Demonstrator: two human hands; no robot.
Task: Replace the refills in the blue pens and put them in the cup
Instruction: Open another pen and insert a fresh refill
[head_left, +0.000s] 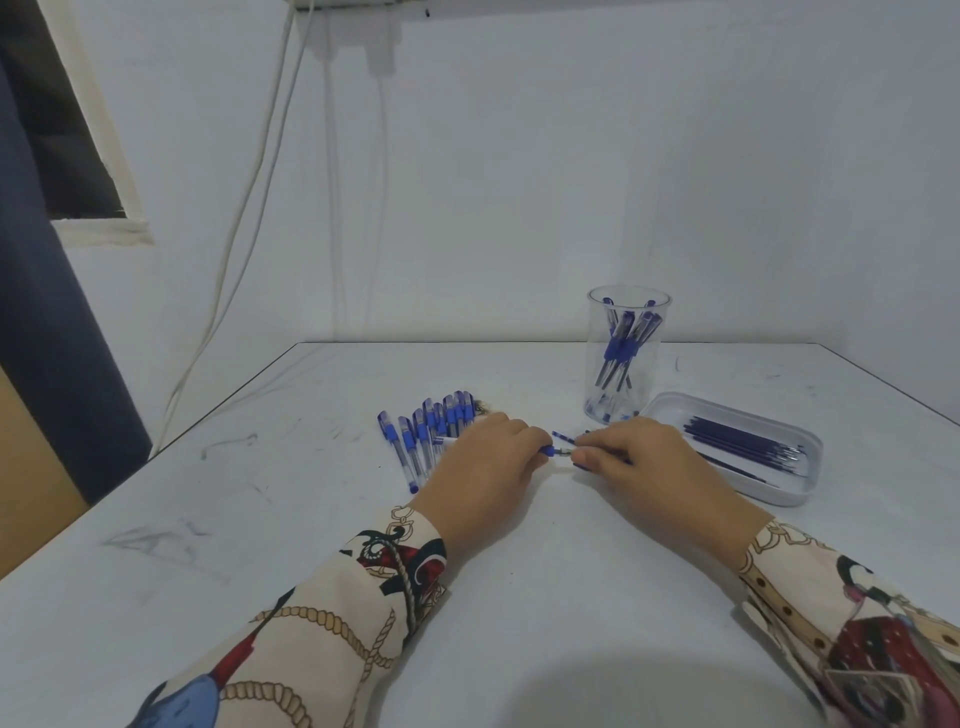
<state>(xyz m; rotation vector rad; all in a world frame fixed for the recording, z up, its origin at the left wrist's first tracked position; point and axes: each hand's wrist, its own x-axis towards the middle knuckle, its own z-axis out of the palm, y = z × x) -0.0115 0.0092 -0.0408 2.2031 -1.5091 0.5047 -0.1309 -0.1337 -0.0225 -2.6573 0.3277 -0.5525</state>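
Observation:
My left hand (483, 465) grips the barrel of a blue pen (548, 450) at mid-table. Its tip end points right toward my right hand (641, 462), whose fingers pinch the metal tip part and a thin dark refill. A small blue piece (562, 436) lies just behind the two hands. A row of several blue-capped pens (428, 431) lies on the table left of my left hand. A clear plastic cup (626, 353) stands upright behind my right hand with several blue pens inside. A white tray (802, 486) to the right holds several dark blue refills (748, 449).
The white table (311, 519) is scuffed, with its left edge running diagonally. A white wall stands right behind it, and cables (249, 208) hang down the wall at the left. A dark curtain (47, 338) hangs at the far left.

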